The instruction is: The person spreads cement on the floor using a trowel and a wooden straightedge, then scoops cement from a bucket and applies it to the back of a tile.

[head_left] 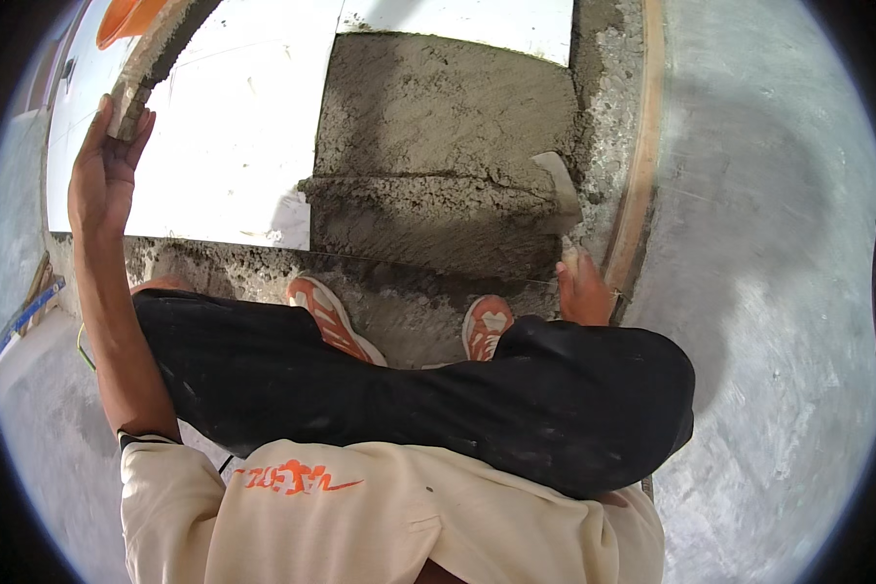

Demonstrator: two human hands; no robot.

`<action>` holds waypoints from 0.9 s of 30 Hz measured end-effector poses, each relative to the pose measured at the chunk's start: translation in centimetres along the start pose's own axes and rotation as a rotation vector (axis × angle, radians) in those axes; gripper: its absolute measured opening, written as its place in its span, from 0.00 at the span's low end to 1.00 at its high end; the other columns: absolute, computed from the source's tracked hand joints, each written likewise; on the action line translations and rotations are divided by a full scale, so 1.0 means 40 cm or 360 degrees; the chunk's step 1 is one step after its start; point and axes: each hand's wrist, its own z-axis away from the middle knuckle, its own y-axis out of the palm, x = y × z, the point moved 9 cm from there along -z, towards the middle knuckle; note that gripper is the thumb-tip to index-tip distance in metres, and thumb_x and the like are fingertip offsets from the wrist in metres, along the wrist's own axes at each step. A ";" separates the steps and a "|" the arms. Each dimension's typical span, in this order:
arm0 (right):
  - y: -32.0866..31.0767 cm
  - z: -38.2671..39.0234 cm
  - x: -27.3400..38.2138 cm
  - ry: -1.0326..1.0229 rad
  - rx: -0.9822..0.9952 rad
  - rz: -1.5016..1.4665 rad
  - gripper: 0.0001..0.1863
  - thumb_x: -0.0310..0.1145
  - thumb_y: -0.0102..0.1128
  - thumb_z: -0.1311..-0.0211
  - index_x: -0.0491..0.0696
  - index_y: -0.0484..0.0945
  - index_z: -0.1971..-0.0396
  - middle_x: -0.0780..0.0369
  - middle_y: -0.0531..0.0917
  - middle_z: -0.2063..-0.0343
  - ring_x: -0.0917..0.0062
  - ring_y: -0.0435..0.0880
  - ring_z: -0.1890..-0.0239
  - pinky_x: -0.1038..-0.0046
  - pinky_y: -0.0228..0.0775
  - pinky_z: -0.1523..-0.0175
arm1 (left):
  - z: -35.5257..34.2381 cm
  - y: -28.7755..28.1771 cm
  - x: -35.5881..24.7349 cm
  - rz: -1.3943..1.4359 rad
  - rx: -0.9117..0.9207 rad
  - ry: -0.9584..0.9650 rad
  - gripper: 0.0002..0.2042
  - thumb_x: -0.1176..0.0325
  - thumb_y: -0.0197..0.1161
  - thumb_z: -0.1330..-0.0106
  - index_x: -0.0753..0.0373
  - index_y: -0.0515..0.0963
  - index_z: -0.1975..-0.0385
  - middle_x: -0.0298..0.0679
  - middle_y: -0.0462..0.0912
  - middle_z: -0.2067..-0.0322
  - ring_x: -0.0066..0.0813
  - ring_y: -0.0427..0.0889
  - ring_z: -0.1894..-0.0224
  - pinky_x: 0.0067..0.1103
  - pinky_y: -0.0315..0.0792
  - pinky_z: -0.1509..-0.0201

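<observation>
At the upper left, my left hand [107, 180] grips the near end of a long, mortar-caked bar [136, 88], thumb on one side and fingers on the other. Low on the right, my right hand [584, 290] is closed round the handle of a trowel [560, 190]. The trowel's blade lies at the right edge of a bed of wet grey mortar [448, 107]. A groove crosses this mortar from left to right, and its near part looks darker and rougher. White tiles [224, 136] border the bed on the left and at the far side.
A wooden strip [649, 127] runs along the right, beside smooth grey floor [759, 224]. Something orange [127, 19] shows at the top left. A blue tool [29, 313] lies at the far left. My shoes [331, 316] stand at the mortar's near edge.
</observation>
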 end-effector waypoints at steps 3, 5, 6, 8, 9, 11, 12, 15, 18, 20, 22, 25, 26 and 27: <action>0.044 0.014 0.073 -0.0157 0.0057 0.0015 0.31 0.48 0.58 0.21 0.48 0.68 0.27 0.43 0.83 0.43 0.42 0.83 0.43 0.45 0.76 0.42 | 0.000 -0.023 -0.017 0.0097 -0.0046 0.0017 0.25 0.65 0.65 0.22 0.81 0.69 0.38 0.60 0.77 0.42 0.46 0.83 0.39 0.35 0.79 0.27; 0.088 0.019 0.107 -0.0203 0.0152 -0.0045 0.31 0.48 0.58 0.21 0.48 0.68 0.28 0.44 0.83 0.43 0.41 0.82 0.43 0.45 0.77 0.42 | -0.006 -0.037 -0.030 0.0131 -0.0058 0.0056 0.23 0.66 0.65 0.23 0.81 0.70 0.40 0.60 0.78 0.42 0.46 0.83 0.39 0.35 0.79 0.27; 0.099 0.017 0.111 -0.0197 0.0170 -0.0076 0.31 0.49 0.58 0.21 0.48 0.68 0.28 0.44 0.83 0.43 0.42 0.82 0.42 0.45 0.76 0.42 | -0.009 -0.044 -0.034 0.0145 -0.0083 0.0049 0.23 0.67 0.65 0.23 0.80 0.71 0.40 0.59 0.78 0.43 0.44 0.82 0.39 0.34 0.78 0.26; 0.104 0.012 0.110 -0.0177 0.0198 -0.0120 0.32 0.50 0.58 0.21 0.48 0.67 0.27 0.44 0.82 0.42 0.42 0.82 0.41 0.45 0.76 0.42 | -0.014 -0.047 -0.033 0.0195 -0.0126 0.0027 0.21 0.68 0.64 0.22 0.79 0.72 0.39 0.58 0.78 0.43 0.41 0.81 0.38 0.33 0.77 0.24; 0.100 0.006 0.101 -0.0113 0.0272 -0.0165 0.32 0.52 0.57 0.21 0.48 0.67 0.27 0.44 0.82 0.42 0.43 0.82 0.41 0.45 0.75 0.41 | -0.016 -0.049 -0.030 0.0218 -0.0158 0.0017 0.21 0.68 0.64 0.22 0.79 0.72 0.40 0.58 0.78 0.43 0.41 0.82 0.38 0.33 0.77 0.25; 0.086 0.014 0.080 0.0020 0.0413 -0.0259 0.34 0.54 0.57 0.22 0.48 0.67 0.27 0.44 0.82 0.41 0.43 0.81 0.39 0.45 0.74 0.40 | -0.015 -0.060 -0.026 0.0267 -0.0213 -0.0006 0.20 0.68 0.65 0.23 0.78 0.73 0.40 0.58 0.78 0.43 0.40 0.82 0.39 0.33 0.78 0.25; 0.070 0.011 0.073 0.0059 0.0369 -0.0350 0.34 0.55 0.56 0.21 0.48 0.68 0.28 0.44 0.82 0.42 0.44 0.82 0.40 0.46 0.74 0.40 | -0.019 -0.066 -0.031 0.0237 -0.0220 0.0014 0.20 0.68 0.65 0.23 0.79 0.73 0.41 0.58 0.79 0.44 0.42 0.83 0.40 0.34 0.79 0.26; 0.009 -0.012 0.042 0.0153 0.0200 -0.0542 0.34 0.57 0.55 0.21 0.47 0.69 0.28 0.45 0.83 0.43 0.47 0.83 0.41 0.51 0.74 0.39 | -0.033 -0.108 -0.046 0.0179 -0.0214 0.0055 0.19 0.69 0.65 0.23 0.79 0.73 0.42 0.57 0.80 0.47 0.44 0.85 0.42 0.35 0.80 0.27; -0.101 -0.102 0.022 0.0134 -0.0154 -0.0493 0.30 0.52 0.55 0.21 0.45 0.72 0.31 0.46 0.83 0.43 0.50 0.83 0.41 0.56 0.73 0.38 | -0.056 -0.156 -0.029 0.0179 -0.0220 0.0048 0.20 0.68 0.67 0.24 0.78 0.73 0.43 0.56 0.80 0.46 0.43 0.84 0.42 0.33 0.81 0.29; -0.181 -0.148 0.031 0.0067 -0.0445 -0.0357 0.28 0.47 0.56 0.21 0.43 0.73 0.33 0.45 0.82 0.42 0.51 0.82 0.40 0.58 0.72 0.36 | -0.051 -0.142 -0.031 0.0216 -0.0200 0.0066 0.20 0.68 0.67 0.24 0.78 0.73 0.43 0.56 0.80 0.47 0.42 0.84 0.43 0.33 0.81 0.29; -0.228 -0.214 0.039 -0.0182 -0.0724 -0.0167 0.27 0.44 0.58 0.22 0.41 0.73 0.34 0.46 0.82 0.42 0.52 0.82 0.40 0.58 0.72 0.36 | -0.033 -0.121 -0.059 0.0198 -0.0229 0.0109 0.22 0.67 0.69 0.25 0.78 0.72 0.42 0.56 0.80 0.46 0.42 0.85 0.44 0.33 0.81 0.30; -0.250 -0.308 0.047 -0.0134 -0.0637 0.0180 0.27 0.40 0.58 0.23 0.41 0.72 0.32 0.46 0.82 0.41 0.52 0.83 0.41 0.57 0.72 0.35 | -0.038 -0.168 -0.068 0.0210 -0.0343 0.0135 0.24 0.65 0.69 0.25 0.79 0.71 0.42 0.57 0.79 0.46 0.43 0.85 0.44 0.36 0.81 0.30; -0.278 -0.310 0.057 -0.0221 -0.0772 0.0124 0.27 0.40 0.58 0.23 0.41 0.72 0.31 0.46 0.82 0.41 0.52 0.83 0.41 0.57 0.72 0.36 | -0.046 -0.178 -0.074 0.0182 -0.0331 0.0170 0.24 0.65 0.69 0.25 0.79 0.71 0.42 0.57 0.80 0.46 0.44 0.85 0.45 0.36 0.81 0.30; -0.305 -0.303 0.060 -0.0307 -0.0903 0.0057 0.27 0.39 0.57 0.23 0.41 0.71 0.31 0.46 0.82 0.41 0.52 0.83 0.42 0.57 0.73 0.37 | -0.051 -0.173 -0.085 0.0148 -0.0320 0.0206 0.24 0.65 0.68 0.25 0.80 0.71 0.42 0.58 0.80 0.46 0.44 0.85 0.45 0.35 0.82 0.30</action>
